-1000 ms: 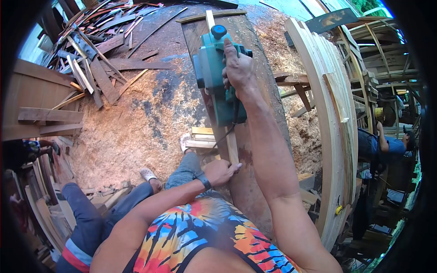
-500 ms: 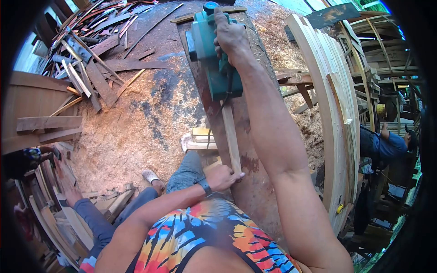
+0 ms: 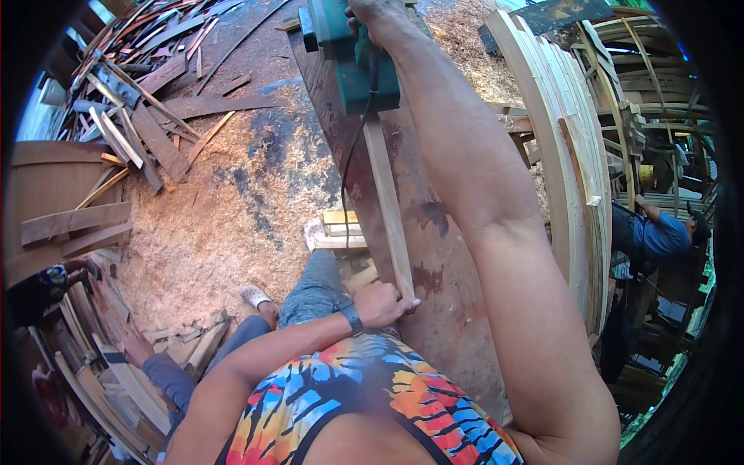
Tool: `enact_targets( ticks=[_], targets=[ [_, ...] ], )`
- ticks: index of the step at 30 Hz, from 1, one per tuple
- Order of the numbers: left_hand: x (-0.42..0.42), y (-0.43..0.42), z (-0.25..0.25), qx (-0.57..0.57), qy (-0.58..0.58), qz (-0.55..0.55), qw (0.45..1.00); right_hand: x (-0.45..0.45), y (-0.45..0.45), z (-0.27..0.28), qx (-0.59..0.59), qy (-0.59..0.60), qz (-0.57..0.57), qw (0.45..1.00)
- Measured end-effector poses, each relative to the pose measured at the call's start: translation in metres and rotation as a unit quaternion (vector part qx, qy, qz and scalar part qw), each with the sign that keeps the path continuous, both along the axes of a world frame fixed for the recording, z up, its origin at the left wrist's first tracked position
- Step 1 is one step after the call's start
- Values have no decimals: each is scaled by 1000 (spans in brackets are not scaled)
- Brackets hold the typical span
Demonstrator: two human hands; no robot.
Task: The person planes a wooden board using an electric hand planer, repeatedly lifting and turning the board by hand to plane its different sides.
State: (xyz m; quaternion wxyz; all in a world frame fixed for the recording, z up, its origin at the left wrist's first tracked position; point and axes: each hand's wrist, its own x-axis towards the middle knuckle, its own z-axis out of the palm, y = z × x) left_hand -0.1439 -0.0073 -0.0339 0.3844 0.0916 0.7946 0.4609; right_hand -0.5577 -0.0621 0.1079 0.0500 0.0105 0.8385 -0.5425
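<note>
A green electric planer (image 3: 358,70) is at the top of the view, over the far part of a long narrow wooden strip (image 3: 386,198). My right hand (image 3: 380,19) is wrapped round its handle, partly cut off by the frame's top edge. The strip lies lengthwise on a brown work board (image 3: 446,310). At the strip's near end, my left hand (image 3: 384,304) is closed against it, thumb at the tip. From the planer's rear a black cord (image 3: 346,167) hangs down over the board's left edge.
Stacked long planks (image 3: 570,155) stand right of the board. Scrap wood (image 3: 143,116) and shavings (image 3: 209,209) cover the floor at left. Short light blocks (image 3: 341,230) lie beside my leg. A person (image 3: 663,236) is at far right; another person's hand (image 3: 138,346) is at lower left.
The planer and my right hand have moved farther away along the strip, uncovering more of it. My left hand stays at the near end. At lower left, the other person's arm has reached out over planks.
</note>
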Motion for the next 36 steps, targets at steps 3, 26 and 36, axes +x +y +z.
enact_targets(
  ticks=[3,26,36],
  targets=[
    [-2,-1,1,-9,-6,-15,1000,-18,-9,1,20,16,-7,1000],
    [3,-25,-19,0,62,-137,989,237,114,-2,-101,154,2,983],
    [6,-65,-40,94,1,83,992,491,298,19,19,15,-103,994]
  ],
)
